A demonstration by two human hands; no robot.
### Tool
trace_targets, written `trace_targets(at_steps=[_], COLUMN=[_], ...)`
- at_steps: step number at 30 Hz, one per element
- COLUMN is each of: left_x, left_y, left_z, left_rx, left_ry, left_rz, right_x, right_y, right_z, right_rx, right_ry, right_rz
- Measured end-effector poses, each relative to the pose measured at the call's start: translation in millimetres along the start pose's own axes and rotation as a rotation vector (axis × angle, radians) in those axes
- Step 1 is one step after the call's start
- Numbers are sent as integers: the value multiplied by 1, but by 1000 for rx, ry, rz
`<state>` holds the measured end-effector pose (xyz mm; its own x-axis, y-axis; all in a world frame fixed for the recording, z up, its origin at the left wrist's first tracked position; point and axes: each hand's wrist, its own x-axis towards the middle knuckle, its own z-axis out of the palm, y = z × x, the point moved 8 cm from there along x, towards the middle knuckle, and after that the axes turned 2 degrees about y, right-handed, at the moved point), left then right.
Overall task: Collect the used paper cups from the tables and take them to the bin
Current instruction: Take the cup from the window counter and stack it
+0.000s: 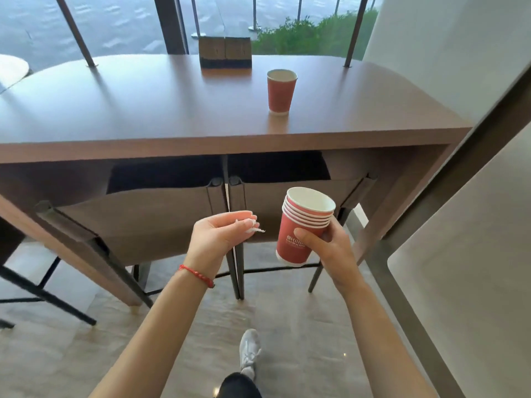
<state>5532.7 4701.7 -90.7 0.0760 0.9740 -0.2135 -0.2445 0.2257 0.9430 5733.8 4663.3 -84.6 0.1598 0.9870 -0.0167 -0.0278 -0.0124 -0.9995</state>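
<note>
**Red cups: one stack in hand, one left on table**

Red paper cup stack [304,225], white rims nested, about five, tilted with mouth toward 11 o'clock. Gripped by right hand [334,248] at 5 o'clock of frame centre: thumb across the printed front, fingers wrapped round the far side. White logo text on lowest cup, partly covered by thumb. Top cup inside looks white, contents not visible.

Left hand [218,237] just at 9 o'clock of the stack, not touching it. Palm up, fingers loosely curled, tips pinching a small white scrap [253,226], maybe paper or tissue, too small to tell. Red cord bracelet [196,272] on left wrist.

Single red cup [281,91] upright on brown wooden table [143,110], at 12 o'clock from the stack, well apart from both hands, toward the table's right end. Rim white, inside not readable.

Brown card stand [225,54] at table's far edge, at 10 o'clock of the single cup, near but apart. Two thin dark posts rising from tabletop at far left and far right.

Two tan chair backs [161,216] tucked under table, side by side, behind both hands. Dark metal legs below.

White shoe [249,351] on pale floor at 6 o'clock, dark trouser leg below it at frame edge.

Window behind table, green bush [316,35] outside at 1 o'clock. Grey wall panel at 3 o'clock.
</note>
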Motion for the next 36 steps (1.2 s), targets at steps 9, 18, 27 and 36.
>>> trace_targets(at_steps=[9, 18, 27, 36], left_x=[129, 221, 254, 264], left_y=[87, 118, 118, 109], left_z=[35, 56, 57, 52], left_rx=[-75, -128, -154, -145], left_ry=[-82, -89, 24, 91], left_rz=[145, 152, 149, 130], right_x=[143, 241, 318, 360], right_y=[-70, -132, -168, -148], right_z=[7, 1, 4, 21], right_rx=[16, 94, 76, -80], right_ry=[-7, 26, -32, -82], right_rz=[-158, -290, -371, -357])
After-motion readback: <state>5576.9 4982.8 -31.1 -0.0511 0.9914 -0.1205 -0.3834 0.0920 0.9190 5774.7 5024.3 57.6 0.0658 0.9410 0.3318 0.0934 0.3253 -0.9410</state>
